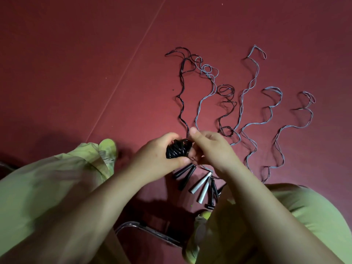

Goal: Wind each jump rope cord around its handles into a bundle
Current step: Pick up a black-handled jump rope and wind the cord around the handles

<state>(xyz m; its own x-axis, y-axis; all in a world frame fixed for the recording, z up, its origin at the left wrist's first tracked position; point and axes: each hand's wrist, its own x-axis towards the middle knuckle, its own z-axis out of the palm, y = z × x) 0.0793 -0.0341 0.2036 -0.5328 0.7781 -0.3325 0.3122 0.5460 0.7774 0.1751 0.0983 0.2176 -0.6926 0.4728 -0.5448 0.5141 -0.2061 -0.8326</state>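
Observation:
My left hand (pixel 159 152) grips a pair of black handles half wrapped in glossy black cord, the bundle (pixel 177 150). My right hand (pixel 210 147) pinches the same black cord (pixel 181 96) just beside the bundle's top; the rest of that cord snakes away across the floor. Below my hands lie more handles side by side: black handles (pixel 185 175), white handles (pixel 202 184) and another dark pair (pixel 213 195). Their grey and dark cords (pixel 249 86) lie in wavy lines on the red floor to the right.
The red floor (pixel 76 73) has a thin pale seam running diagonally at the left. My knees in light green trousers (pixel 47 178) sit at both lower sides. A chrome chair frame (pixel 144 229) shows between my legs.

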